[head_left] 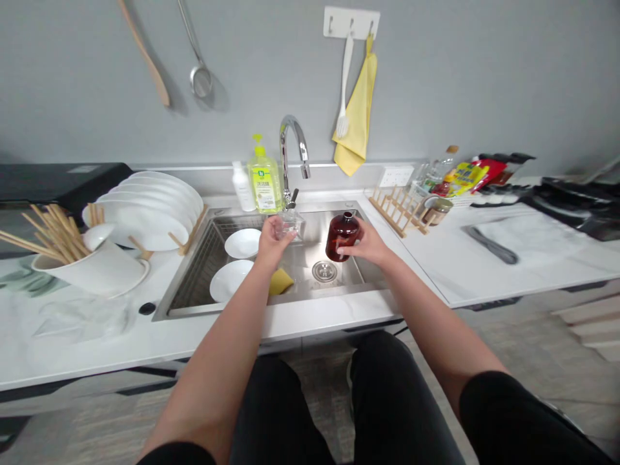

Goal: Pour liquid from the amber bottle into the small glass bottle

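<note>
With the middle of the sink as the clock's centre and twelve toward the wall, the largest thing is the white countertop, running from nine across to three. Set into it is the steel sink. Between nine and ten a row of large white plates stands tilted on edge, and at nine, nearer the person, is a white container packed with chopsticks. A small wooden rack sits between two and three. At one a yellow cloth hangs on the wall, and at twelve the chrome faucet arches over the basin. Just left of it, between eleven and twelve, stands a green-yellow pump bottle. Inside the basin, two white dishes lie toward nine. The right hand, toward three, grips a dark brown bottle, its thumb across the front and its other fingers largely hidden behind; the bottle is held nearly upright above the basin. The left hand, toward eleven, has thumb and fingers closed around a small clear vessel, below the faucet and well apart from the bottle. Smaller still are the round drain between three and four, and a yellow sponge at six, partly behind the left forearm.
</note>
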Tool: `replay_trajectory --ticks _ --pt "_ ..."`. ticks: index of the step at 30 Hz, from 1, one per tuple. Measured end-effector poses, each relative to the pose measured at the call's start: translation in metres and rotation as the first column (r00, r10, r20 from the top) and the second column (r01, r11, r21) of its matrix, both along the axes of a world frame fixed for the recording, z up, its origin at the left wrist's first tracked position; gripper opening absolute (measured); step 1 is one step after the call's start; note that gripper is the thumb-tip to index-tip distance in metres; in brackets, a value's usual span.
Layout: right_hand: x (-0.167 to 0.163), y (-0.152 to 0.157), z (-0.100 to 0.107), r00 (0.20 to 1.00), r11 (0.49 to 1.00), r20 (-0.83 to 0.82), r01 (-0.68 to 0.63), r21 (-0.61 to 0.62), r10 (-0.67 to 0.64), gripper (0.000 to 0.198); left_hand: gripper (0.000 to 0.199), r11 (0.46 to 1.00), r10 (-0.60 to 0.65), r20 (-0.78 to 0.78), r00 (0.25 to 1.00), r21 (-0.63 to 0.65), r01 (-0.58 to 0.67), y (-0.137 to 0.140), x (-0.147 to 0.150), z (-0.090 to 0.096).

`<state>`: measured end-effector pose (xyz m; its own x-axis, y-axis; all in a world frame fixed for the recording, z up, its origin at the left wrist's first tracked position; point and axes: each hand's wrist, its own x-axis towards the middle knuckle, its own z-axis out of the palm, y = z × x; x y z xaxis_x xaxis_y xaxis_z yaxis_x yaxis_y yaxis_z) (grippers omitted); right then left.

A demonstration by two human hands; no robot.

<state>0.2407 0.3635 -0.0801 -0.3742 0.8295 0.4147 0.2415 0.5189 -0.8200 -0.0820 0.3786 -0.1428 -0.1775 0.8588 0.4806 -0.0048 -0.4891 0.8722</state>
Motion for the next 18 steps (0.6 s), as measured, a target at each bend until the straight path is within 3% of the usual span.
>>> replay_trajectory --ticks 5,9,14,18 --pt "0.044 -0.052 0.003 0.987 0.987 -0.031 0.157 -0.03 -0.158 0.093 0.067 0.991 0.131 -0.191 0.973 -0.011 -0.136 -0.009 0.004 0.002" --pt "0.097 -0.088 -0.005 0.937 0.936 -0.022 0.346 -0.055 -0.348 0.093 0.076 0.984 0.173 -0.275 0.946 0.0 -0.18 -0.022 0.011 0.009" --pt "0.166 -0.104 -0.021 0.768 0.769 0.04 0.64 0.016 -0.64 0.088 0.075 0.961 0.273 -0.307 0.912 0.044 -0.273 -0.052 0.012 0.011" --pt "0.212 -0.096 -0.035 0.669 0.669 0.025 0.743 0.015 -0.743 0.091 0.073 0.952 0.305 -0.353 0.885 0.088 -0.293 -0.083 0.01 0.007"
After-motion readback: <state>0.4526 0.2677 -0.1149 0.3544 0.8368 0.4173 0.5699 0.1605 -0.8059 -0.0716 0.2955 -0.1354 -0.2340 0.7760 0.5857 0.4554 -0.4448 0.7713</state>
